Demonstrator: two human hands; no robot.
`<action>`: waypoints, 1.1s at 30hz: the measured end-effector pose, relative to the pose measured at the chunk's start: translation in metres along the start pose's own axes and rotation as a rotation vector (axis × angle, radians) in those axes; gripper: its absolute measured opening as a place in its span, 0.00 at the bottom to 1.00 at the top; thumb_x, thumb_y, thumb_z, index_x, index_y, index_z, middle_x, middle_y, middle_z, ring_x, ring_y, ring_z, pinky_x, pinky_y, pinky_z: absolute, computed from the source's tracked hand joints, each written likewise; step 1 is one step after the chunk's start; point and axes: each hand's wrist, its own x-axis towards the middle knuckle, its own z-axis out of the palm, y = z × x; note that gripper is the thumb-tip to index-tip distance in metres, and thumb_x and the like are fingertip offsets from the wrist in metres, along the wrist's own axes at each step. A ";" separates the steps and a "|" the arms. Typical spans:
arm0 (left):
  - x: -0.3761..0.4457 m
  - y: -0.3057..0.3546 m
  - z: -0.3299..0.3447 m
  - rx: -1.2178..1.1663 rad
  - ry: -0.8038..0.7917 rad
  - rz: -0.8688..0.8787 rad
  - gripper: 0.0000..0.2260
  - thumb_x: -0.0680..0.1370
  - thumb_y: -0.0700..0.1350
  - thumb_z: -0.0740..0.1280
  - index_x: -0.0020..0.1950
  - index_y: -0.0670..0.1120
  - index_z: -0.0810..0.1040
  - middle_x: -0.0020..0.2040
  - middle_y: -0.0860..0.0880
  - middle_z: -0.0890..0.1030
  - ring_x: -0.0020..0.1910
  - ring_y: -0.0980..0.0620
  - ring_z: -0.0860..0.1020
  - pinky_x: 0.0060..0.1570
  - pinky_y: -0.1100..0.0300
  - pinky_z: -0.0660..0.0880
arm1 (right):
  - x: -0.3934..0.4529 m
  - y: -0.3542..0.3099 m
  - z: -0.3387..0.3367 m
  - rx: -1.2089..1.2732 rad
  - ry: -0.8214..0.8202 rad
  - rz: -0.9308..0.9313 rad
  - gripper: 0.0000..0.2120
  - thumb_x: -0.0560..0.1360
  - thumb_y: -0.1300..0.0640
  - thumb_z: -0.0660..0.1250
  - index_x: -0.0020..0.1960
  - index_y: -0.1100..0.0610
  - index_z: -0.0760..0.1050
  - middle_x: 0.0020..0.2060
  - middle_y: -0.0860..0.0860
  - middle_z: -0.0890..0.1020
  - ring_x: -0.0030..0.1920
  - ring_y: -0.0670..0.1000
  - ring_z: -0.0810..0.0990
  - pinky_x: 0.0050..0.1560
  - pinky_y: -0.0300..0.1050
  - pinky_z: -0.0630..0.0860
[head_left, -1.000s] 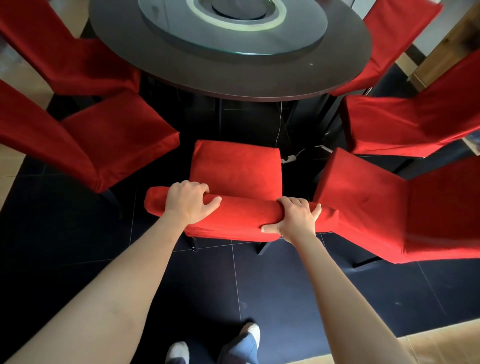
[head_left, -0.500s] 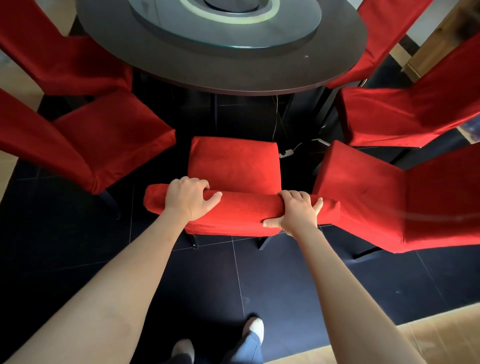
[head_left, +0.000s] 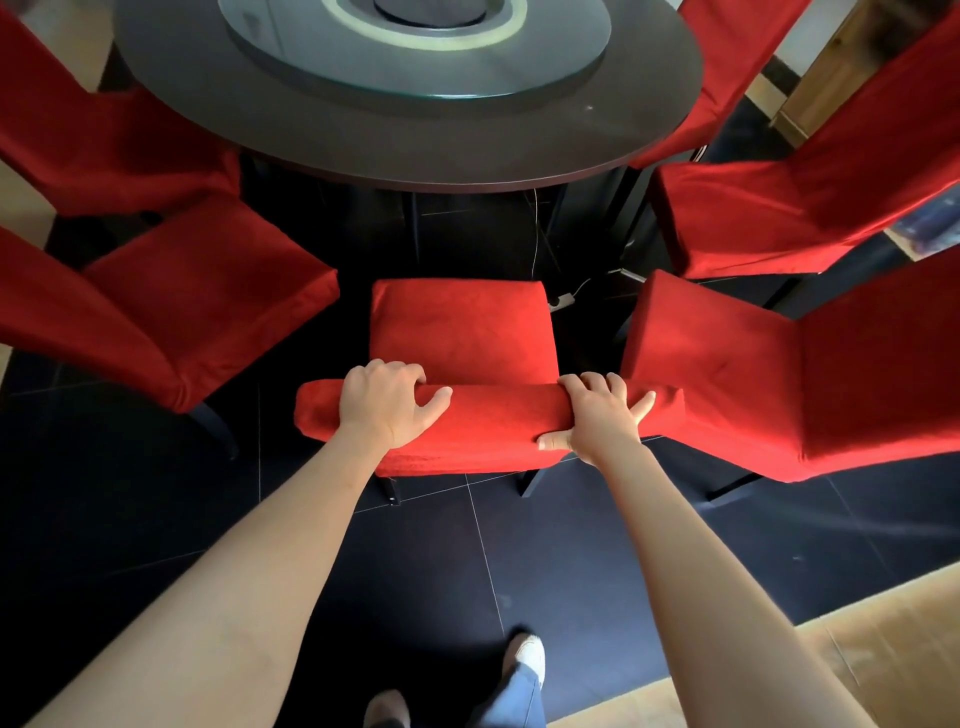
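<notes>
Firmly, the left hand (head_left: 387, 402) and the right hand (head_left: 597, 418) gripped the backrest top of the red chair (head_left: 498, 418), fingers curled over its far edge. Just beyond the fingertips lay its seat (head_left: 460, 327), and farther past them the dark round table (head_left: 415, 150). A neighbouring chair (head_left: 727, 364) stood just right of the right fingers; another chair (head_left: 208, 301) stood well left of the left fingers.
</notes>
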 end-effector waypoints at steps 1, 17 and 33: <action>0.002 0.000 0.000 0.001 0.001 -0.002 0.26 0.75 0.67 0.53 0.53 0.52 0.81 0.48 0.52 0.83 0.48 0.49 0.78 0.45 0.55 0.71 | 0.001 0.000 0.000 -0.008 0.002 0.001 0.47 0.63 0.33 0.73 0.74 0.46 0.58 0.74 0.51 0.60 0.75 0.59 0.50 0.67 0.75 0.43; 0.014 0.014 -0.017 -0.095 -0.054 -0.125 0.24 0.75 0.65 0.61 0.61 0.49 0.79 0.57 0.46 0.81 0.56 0.43 0.78 0.52 0.52 0.72 | -0.003 0.071 -0.042 0.117 0.160 0.083 0.48 0.68 0.33 0.68 0.78 0.46 0.47 0.78 0.50 0.54 0.77 0.56 0.46 0.70 0.70 0.43; 0.112 0.308 -0.082 -0.253 -0.036 0.077 0.26 0.75 0.65 0.62 0.67 0.51 0.74 0.63 0.47 0.77 0.62 0.44 0.75 0.59 0.50 0.70 | 0.007 0.330 -0.143 0.091 0.265 0.190 0.43 0.72 0.34 0.66 0.78 0.45 0.48 0.77 0.51 0.57 0.77 0.57 0.50 0.72 0.67 0.48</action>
